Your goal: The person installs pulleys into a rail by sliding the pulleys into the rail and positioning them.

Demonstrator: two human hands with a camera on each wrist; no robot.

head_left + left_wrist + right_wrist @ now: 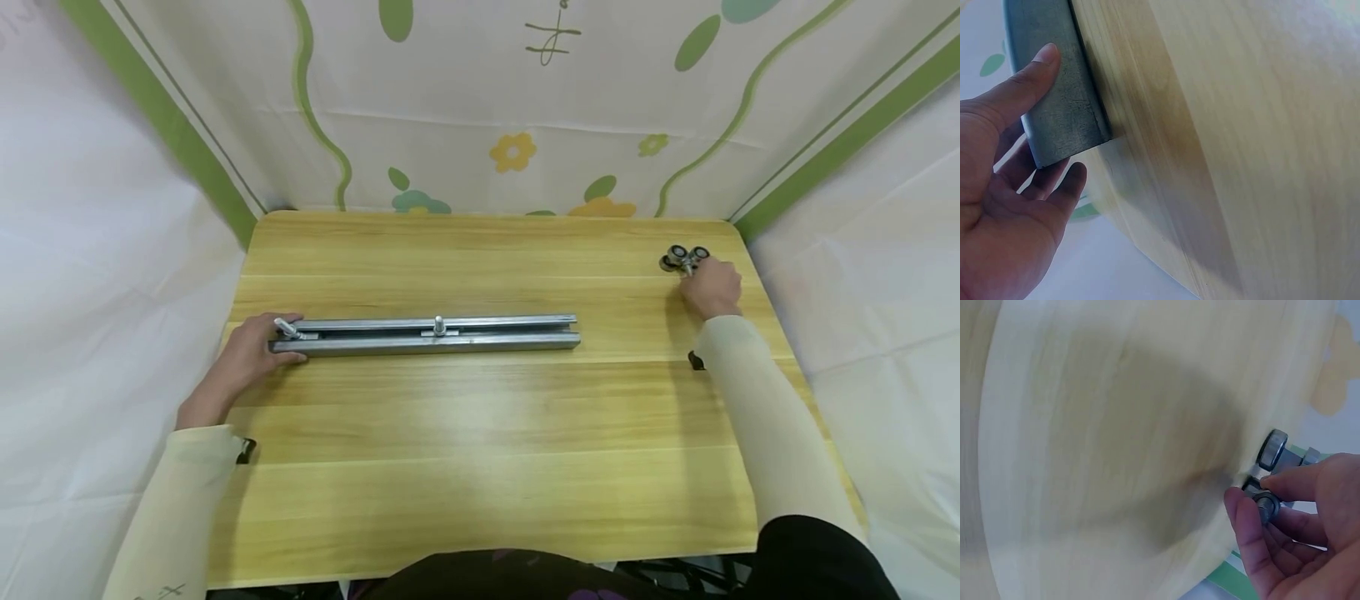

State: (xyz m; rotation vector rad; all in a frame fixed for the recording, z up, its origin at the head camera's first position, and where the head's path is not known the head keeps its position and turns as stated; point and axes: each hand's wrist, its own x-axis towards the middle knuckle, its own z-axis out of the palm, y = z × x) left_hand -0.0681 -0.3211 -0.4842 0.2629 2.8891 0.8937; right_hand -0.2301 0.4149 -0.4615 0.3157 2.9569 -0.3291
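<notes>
A slotted steel rail [510,340] lies crosswise on the table, its slot facing up. My left hand [249,354] grips its left end, the thumb on the near side wall; in the left wrist view the thumb lies flat on the grey metal [1069,119]. One bolt [439,326] stands upright near the middle of the slot. Another bolt [286,327] leans at the left end beside my fingers. At the table's far right corner my right hand [712,289] pinches a roller trolley [677,255] with small wheels. The right wrist view shows one wheel [1272,450] clearly; my fingers partly hide the rest.
The wooden table [480,467] has rounded far corners. A white printed cloth [465,92] hangs behind its far edge, and plain white cloth walls stand at the left [97,275] and right [885,275].
</notes>
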